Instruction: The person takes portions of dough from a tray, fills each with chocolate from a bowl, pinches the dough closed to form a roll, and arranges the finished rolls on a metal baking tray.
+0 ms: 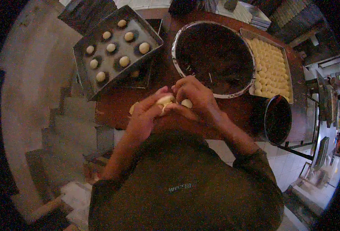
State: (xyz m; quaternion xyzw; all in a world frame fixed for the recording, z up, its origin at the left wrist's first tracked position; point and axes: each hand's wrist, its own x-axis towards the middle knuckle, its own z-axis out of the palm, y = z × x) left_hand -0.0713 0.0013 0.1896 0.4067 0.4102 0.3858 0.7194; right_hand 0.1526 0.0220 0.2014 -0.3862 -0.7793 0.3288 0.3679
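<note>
A pale piece of dough (pixel 165 101) rests in the fingers of my left hand (pixel 144 117), which is closed around it over the near edge of the table. My right hand (pixel 197 94) is right beside it, its fingers curled together at the dough's right side. What those fingertips pinch, if anything, is hidden. Just below my right fingers a round dough ball (pixel 186 103) shows. Another bit of dough (pixel 133 108) peeks out left of my left hand. Ahead of my hands stands a wide round basin (pixel 174 57) with a dark filling in it.
At the left, a metal tray (pixel 139 65) bears several spaced dough balls, overlapping a second dark tray (pixel 149 79). A tray (pixel 289 82) packed with small yellowish dough balls lies at the right. A dark round container (pixel 278 120) sits by the table's near right edge. Steps (pixel 68 133) are at the left.
</note>
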